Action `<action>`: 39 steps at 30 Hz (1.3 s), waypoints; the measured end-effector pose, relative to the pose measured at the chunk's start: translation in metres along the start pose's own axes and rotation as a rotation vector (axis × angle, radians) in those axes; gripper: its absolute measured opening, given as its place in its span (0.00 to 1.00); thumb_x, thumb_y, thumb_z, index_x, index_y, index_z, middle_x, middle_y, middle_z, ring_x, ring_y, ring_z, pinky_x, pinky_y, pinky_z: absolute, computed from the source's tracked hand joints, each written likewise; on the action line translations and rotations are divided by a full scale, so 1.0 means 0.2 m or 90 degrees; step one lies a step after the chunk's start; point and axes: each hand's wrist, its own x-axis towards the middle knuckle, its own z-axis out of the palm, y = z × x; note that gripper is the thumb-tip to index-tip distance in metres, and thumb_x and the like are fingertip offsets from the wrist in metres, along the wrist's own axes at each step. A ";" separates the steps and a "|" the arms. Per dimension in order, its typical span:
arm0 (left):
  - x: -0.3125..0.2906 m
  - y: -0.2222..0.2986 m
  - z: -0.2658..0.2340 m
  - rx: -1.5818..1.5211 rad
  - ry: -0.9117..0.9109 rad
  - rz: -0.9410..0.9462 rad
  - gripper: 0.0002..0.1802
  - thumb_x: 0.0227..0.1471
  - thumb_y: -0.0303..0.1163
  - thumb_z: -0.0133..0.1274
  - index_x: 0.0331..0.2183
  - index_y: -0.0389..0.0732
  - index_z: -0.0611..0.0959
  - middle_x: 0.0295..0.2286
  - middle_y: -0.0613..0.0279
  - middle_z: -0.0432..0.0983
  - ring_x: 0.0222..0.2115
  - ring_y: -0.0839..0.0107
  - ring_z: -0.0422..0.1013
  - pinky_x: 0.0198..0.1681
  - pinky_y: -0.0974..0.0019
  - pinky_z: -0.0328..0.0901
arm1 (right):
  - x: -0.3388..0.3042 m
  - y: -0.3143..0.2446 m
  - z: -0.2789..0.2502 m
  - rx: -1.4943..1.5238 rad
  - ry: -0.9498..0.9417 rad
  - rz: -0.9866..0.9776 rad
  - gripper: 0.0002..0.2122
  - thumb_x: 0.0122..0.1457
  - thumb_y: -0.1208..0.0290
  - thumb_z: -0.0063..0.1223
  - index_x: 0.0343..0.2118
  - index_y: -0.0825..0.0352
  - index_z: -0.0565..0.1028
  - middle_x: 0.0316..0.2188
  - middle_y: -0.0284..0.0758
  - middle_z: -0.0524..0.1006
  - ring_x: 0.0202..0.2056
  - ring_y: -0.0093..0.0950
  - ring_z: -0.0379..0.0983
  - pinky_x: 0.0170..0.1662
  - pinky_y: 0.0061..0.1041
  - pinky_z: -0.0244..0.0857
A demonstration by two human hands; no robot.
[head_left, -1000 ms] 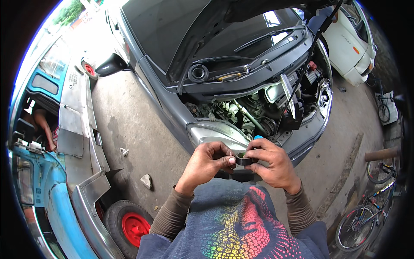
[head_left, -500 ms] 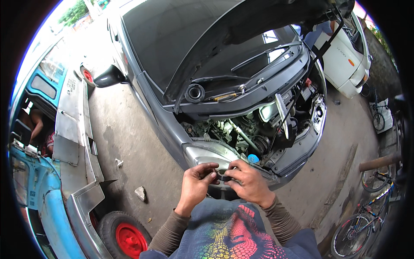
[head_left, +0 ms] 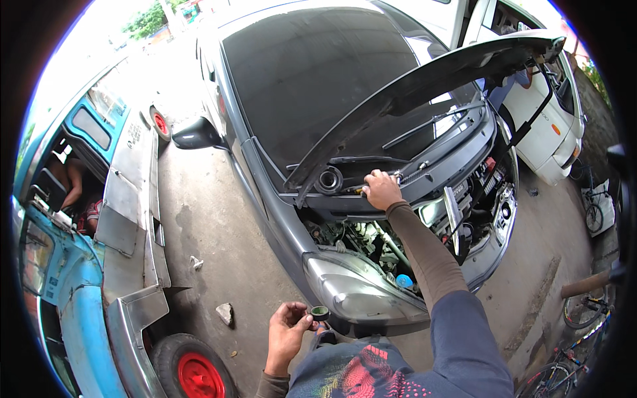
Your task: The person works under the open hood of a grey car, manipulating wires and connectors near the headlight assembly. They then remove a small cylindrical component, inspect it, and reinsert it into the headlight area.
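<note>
Low in front of me, my left hand (head_left: 286,330) pinches a small round black cap-like part (head_left: 320,312), greenish inside, between thumb and fingers. My right arm is stretched forward over the engine bay of a dark grey car (head_left: 279,219). At the base of the windshield, my right hand (head_left: 383,190) is closed on a yellow-handled tool (head_left: 364,193), most of which it covers. Left of that hand lies a black ring-shaped part (head_left: 328,180). A metal tool (head_left: 423,166) rests on the cowl to the right.
The raised hood (head_left: 424,86) hangs over the cowl. In the engine bay is a blue cap (head_left: 404,281). A blue and silver vehicle (head_left: 126,205) stands left, with a person inside. A white vehicle (head_left: 541,132) and bicycles (head_left: 554,375) are at the right.
My right hand has left the small round part and reached forward to the cowl. My left hand keeps hold of the part, slightly lower and to the left. The view has shifted.
</note>
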 end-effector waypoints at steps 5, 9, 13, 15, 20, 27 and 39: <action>-0.07 -0.04 -0.08 -0.039 0.115 0.003 0.13 0.55 0.17 0.57 0.43 0.29 0.80 0.36 0.53 0.79 0.34 0.68 0.77 0.37 0.64 0.78 | 0.13 0.01 -0.01 -0.203 -0.126 -0.098 0.08 0.56 0.64 0.56 0.33 0.61 0.82 0.33 0.35 0.80 0.40 0.36 0.77 0.48 0.43 0.64; -0.07 -0.06 -0.11 -0.090 0.091 0.042 0.15 0.54 0.17 0.56 0.45 0.28 0.79 0.37 0.52 0.79 0.34 0.68 0.78 0.37 0.62 0.79 | 0.12 0.01 -0.17 -0.240 0.014 -0.148 0.04 0.54 0.69 0.54 0.30 0.62 0.78 0.30 0.36 0.78 0.37 0.35 0.77 0.44 0.37 0.66; -0.01 -0.04 -0.07 -0.114 0.068 0.067 0.18 0.53 0.16 0.56 0.48 0.27 0.75 0.35 0.55 0.76 0.34 0.68 0.76 0.37 0.61 0.79 | -0.10 -0.04 -0.40 -0.113 0.075 -0.077 0.08 0.61 0.69 0.50 0.34 0.69 0.73 0.33 0.43 0.74 0.40 0.42 0.74 0.42 0.37 0.68; 0.04 -0.01 -0.03 -0.083 0.047 0.082 0.15 0.53 0.15 0.55 0.44 0.28 0.74 0.35 0.55 0.75 0.33 0.69 0.76 0.35 0.61 0.79 | -0.33 -0.11 -0.49 0.093 0.164 -0.035 0.17 0.65 0.60 0.51 0.37 0.73 0.75 0.36 0.48 0.76 0.39 0.47 0.74 0.42 0.39 0.68; 0.14 0.09 0.02 -0.038 -0.012 0.130 0.15 0.53 0.15 0.53 0.43 0.32 0.73 0.33 0.58 0.74 0.31 0.71 0.75 0.34 0.61 0.79 | -0.95 -0.32 -0.64 0.916 -0.194 0.179 0.11 0.64 0.65 0.55 0.37 0.70 0.78 0.37 0.33 0.78 0.40 0.25 0.73 0.50 0.29 0.66; 0.21 0.24 0.08 0.058 -0.091 0.121 0.11 0.53 0.13 0.54 0.39 0.32 0.73 0.34 0.58 0.74 0.32 0.70 0.75 0.35 0.63 0.78 | -1.27 -0.63 -0.64 1.580 -0.159 0.210 0.12 0.68 0.72 0.42 0.49 0.74 0.70 0.48 0.50 0.77 0.50 0.48 0.76 0.50 0.50 0.74; 0.16 0.39 0.19 0.026 -0.185 0.134 0.12 0.55 0.18 0.58 0.39 0.35 0.71 0.36 0.58 0.76 0.36 0.74 0.75 0.40 0.67 0.76 | -1.24 -0.67 -0.87 0.606 -0.086 0.279 0.14 0.59 0.76 0.58 0.44 0.70 0.66 0.34 0.35 0.76 0.32 0.18 0.71 0.36 0.20 0.67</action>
